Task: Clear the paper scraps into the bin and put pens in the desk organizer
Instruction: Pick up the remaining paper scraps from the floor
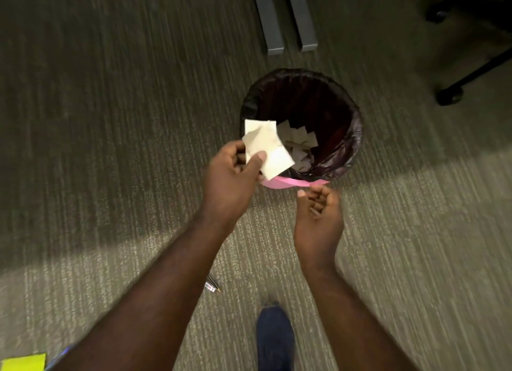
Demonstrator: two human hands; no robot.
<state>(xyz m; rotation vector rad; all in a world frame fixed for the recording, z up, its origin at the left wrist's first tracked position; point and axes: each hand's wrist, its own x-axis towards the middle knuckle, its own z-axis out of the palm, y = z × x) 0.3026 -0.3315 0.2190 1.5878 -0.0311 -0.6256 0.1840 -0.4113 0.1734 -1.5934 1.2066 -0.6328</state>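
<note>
A round bin (352, 115) with a dark liner and a pink rim stands on the carpet ahead of me. Several white paper scraps (297, 144) lie inside it. My left hand (231, 173) pinches a bunch of white paper scraps (267, 146) over the bin's near left rim. My right hand (318, 215) hovers just short of the bin's near edge, fingers curled loosely with nothing in them. A pen (212, 285) lies on the carpet, partly hidden behind my left forearm.
Two grey desk legs (285, 18) stand beyond the bin. A black chair base with castors (471, 68) sits at the upper right. My dark blue shoe (274, 340) is at the bottom centre. A yellow-green object (23, 363) shows at the bottom left corner.
</note>
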